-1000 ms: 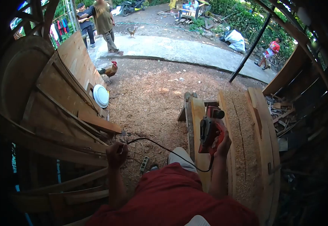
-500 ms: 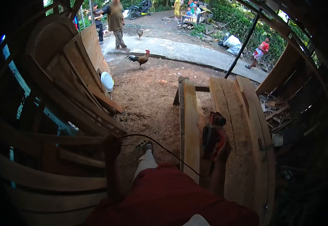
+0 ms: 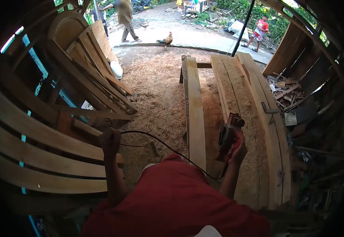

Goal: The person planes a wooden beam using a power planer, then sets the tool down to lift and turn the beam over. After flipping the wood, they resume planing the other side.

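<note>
My right hand (image 3: 239, 152) is wrapped round the handle of a red and black electric planer (image 3: 228, 138), held over the shavings-strewn boards on my right. The planer's underside is hidden. From its rear a black power cord (image 3: 160, 139) arches across in front of me to my left hand (image 3: 109, 141), which is closed in a fist round it. A pale narrow plank (image 3: 196, 114) lies lengthwise just left of the planer. To its right is a wide board (image 3: 231, 89) covered in wood shavings.
Long curved timbers (image 3: 265, 106) run along the right, with a metal clamp (image 3: 270, 108) on them. Wooden frames (image 3: 67, 51) lean at left above stacked slats (image 3: 45, 158). Offcuts (image 3: 286, 93) are piled at right. A rooster (image 3: 166, 40) and several people are outside.
My view has shifted, and the planer sits slightly higher and further right in it. My left fist has moved left and up with the cord. The rooster has walked right, towards the path.
</note>
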Demonstrator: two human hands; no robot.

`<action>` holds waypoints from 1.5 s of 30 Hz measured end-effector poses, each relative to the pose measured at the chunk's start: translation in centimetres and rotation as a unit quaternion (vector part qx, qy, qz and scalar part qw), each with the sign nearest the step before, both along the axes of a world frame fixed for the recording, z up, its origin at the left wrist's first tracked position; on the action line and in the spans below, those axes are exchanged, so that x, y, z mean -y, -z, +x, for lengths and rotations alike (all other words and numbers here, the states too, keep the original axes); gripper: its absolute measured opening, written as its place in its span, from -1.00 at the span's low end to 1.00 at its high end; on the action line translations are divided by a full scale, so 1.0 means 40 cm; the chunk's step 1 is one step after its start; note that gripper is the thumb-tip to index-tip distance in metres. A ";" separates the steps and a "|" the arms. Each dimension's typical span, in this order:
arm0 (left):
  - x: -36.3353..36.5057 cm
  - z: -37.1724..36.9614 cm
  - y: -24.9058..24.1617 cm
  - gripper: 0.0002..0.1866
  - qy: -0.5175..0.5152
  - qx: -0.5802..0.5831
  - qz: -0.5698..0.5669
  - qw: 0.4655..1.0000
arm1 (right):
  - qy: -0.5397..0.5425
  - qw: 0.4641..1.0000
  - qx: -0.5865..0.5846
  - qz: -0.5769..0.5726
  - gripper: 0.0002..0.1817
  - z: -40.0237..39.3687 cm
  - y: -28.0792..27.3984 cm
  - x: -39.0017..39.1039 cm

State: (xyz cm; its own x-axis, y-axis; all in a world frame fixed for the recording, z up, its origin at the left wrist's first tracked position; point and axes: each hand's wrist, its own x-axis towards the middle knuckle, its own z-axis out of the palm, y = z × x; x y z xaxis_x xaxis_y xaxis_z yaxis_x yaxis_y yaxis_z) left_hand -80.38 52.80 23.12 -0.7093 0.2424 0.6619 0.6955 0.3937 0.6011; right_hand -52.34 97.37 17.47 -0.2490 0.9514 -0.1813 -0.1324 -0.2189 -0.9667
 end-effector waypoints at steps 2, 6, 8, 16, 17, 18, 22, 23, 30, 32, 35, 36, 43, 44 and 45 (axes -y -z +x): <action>0.048 0.091 0.007 -0.66 0.004 0.011 0.012 1.000 | -0.009 1.000 -0.017 0.025 -0.44 0.136 -0.004 0.078; 0.191 0.322 0.033 -0.65 0.021 0.013 0.013 1.000 | 0.020 1.000 0.011 0.007 -0.44 0.413 0.065 0.235; 0.300 0.464 0.057 -0.67 0.023 0.000 -0.007 1.000 | 0.024 1.000 0.016 -0.002 -0.45 0.554 0.080 0.331; 0.663 0.957 0.097 -0.66 0.053 0.086 -0.022 0.995 | 0.057 0.994 0.058 -0.071 -0.46 1.076 0.100 0.716; 0.695 1.000 0.089 -0.66 0.058 0.081 -0.021 0.995 | 0.062 0.993 0.063 -0.078 -0.46 1.117 0.086 0.752; 0.726 1.040 0.079 -0.65 0.060 0.066 -0.022 0.996 | 0.065 0.994 0.054 -0.075 -0.46 1.157 0.073 0.778; 0.811 1.187 0.066 -0.65 0.062 0.101 0.027 0.993 | 0.069 0.991 0.091 -0.067 -0.45 1.327 0.059 0.887; 0.828 1.216 0.076 -0.64 0.060 0.117 0.042 0.990 | 0.071 0.991 0.090 -0.067 -0.45 1.356 0.072 0.899; 0.925 1.439 0.138 -0.61 0.065 0.149 0.005 0.987 | 0.034 0.992 0.110 -0.060 -0.48 1.525 0.127 0.964; 0.952 1.515 0.160 -0.59 0.048 0.149 0.001 0.988 | 0.020 0.990 0.119 -0.077 -0.49 1.578 0.163 0.995; 1.006 1.624 0.192 -0.57 0.048 0.158 -0.006 0.986 | -0.021 0.990 0.117 -0.079 -0.48 1.639 0.231 1.025; 1.025 1.668 0.205 -0.57 0.048 0.162 -0.006 0.986 | -0.033 0.989 0.117 -0.080 -0.50 1.659 0.236 1.051; 1.170 1.981 0.327 -0.54 0.046 0.189 -0.005 0.981 | -0.107 0.984 0.088 -0.111 -0.50 1.894 0.318 1.240; 1.187 2.030 0.331 -0.53 0.051 0.192 -0.002 0.980 | -0.122 0.983 0.086 -0.107 -0.50 1.935 0.328 1.268; 1.205 2.076 0.334 -0.53 0.057 0.200 -0.007 0.978 | -0.136 0.981 0.087 -0.105 -0.51 1.980 0.329 1.302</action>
State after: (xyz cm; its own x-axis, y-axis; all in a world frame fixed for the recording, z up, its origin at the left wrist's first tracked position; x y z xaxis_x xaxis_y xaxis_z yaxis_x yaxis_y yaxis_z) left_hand 2.66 4.61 9.77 -0.8785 0.3420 0.3336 0.4461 0.3375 0.8289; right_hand 26.86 45.30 4.30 -0.4367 0.7913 -0.4279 0.1211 -0.4196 -0.8996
